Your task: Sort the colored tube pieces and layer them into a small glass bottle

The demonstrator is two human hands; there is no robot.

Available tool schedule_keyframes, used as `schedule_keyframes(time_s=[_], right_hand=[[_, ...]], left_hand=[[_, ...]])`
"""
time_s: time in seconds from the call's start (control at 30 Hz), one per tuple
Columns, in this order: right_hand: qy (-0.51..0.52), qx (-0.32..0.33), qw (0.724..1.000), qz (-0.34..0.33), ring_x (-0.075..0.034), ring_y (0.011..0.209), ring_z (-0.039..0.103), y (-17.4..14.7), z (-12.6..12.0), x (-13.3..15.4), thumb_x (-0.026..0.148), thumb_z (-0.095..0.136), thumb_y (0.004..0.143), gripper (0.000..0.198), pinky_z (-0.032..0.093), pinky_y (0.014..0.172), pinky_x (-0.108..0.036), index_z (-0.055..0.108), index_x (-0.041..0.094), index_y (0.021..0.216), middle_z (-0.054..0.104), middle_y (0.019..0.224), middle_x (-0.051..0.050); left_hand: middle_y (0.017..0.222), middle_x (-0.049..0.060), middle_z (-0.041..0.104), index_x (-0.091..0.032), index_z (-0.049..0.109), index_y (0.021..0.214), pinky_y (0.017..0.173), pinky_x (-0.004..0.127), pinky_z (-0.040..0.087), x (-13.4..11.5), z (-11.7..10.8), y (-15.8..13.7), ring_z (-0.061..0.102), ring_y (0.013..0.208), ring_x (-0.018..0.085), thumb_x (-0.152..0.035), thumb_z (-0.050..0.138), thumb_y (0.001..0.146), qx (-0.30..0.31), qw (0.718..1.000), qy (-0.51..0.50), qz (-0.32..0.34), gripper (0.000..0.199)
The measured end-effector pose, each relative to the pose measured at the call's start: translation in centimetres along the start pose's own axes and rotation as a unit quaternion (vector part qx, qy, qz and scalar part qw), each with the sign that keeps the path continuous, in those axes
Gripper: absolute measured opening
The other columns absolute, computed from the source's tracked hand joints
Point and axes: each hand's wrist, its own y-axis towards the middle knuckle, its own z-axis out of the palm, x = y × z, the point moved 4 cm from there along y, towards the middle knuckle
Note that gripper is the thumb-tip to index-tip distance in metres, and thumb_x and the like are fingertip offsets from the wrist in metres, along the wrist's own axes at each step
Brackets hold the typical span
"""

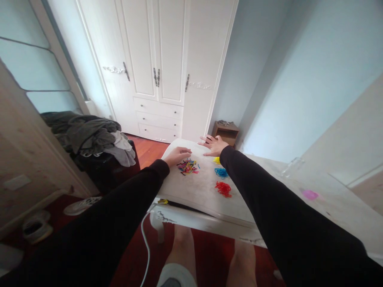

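My right hand (213, 147) is splayed and empty near yellow bands (216, 160); my left hand (178, 155), grip unclear, is beside multicolored bands (188, 167).

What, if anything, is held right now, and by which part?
Right hand: nothing visible in it, fingers spread. Left hand: can't tell; it is at the multicoloured pile, fingertips too small to show any pinched piece.
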Motion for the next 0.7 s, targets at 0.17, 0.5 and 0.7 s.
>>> schedule_keyframes(time_s=[0.17, 0.5, 0.7], right_hand=[[0.015, 0.046, 0.998, 0.027, -0.039, 0.159, 0.011, 0.7, -0.8, -0.6, 0.061, 0.058, 0.09, 0.082, 0.03, 0.114, -0.072, 0.024, 0.045, 0.163, 0.011, 0.176, 0.002], [0.015, 0.061, 0.997, 0.052, -0.042, 0.159, 0.008, -2.3, -2.9, -3.3, 0.061, 0.058, 0.089, 0.083, 0.027, 0.114, -0.077, 0.023, 0.047, 0.163, 0.008, 0.177, 0.004], [-0.004, 0.065, 0.995, 0.076, -0.044, 0.158, 0.007, -5.9, -3.3, -5.6, 0.06, 0.056, 0.089, 0.082, 0.027, 0.111, -0.078, 0.024, 0.046, 0.163, 0.006, 0.177, 0.004]], left_hand=[[0.116, 0.01, 0.079, -0.015, 0.082, 0.098, 0.1, 0.032, 0.056, 0.9, 0.2, 0.7, 0.073, 0.111, 0.025, -0.031, 0.069, 0.081, 0.028, 0.997, 0.062, -0.024, 0.027], [0.094, 0.003, 0.081, -0.019, 0.081, 0.075, 0.084, 0.023, 0.054, 0.1, 0.0, 3.9, 0.073, 0.097, 0.021, -0.019, 0.078, 0.068, 0.139, 0.975, 0.174, 0.025, 0.007], [0.088, 0.002, 0.08, -0.019, 0.079, 0.07, 0.088, 0.021, 0.049, -1.2, 0.4, 4.6, 0.071, 0.094, 0.018, -0.015, 0.074, 0.068, 0.177, 0.952, 0.246, 0.036, 0.006]])
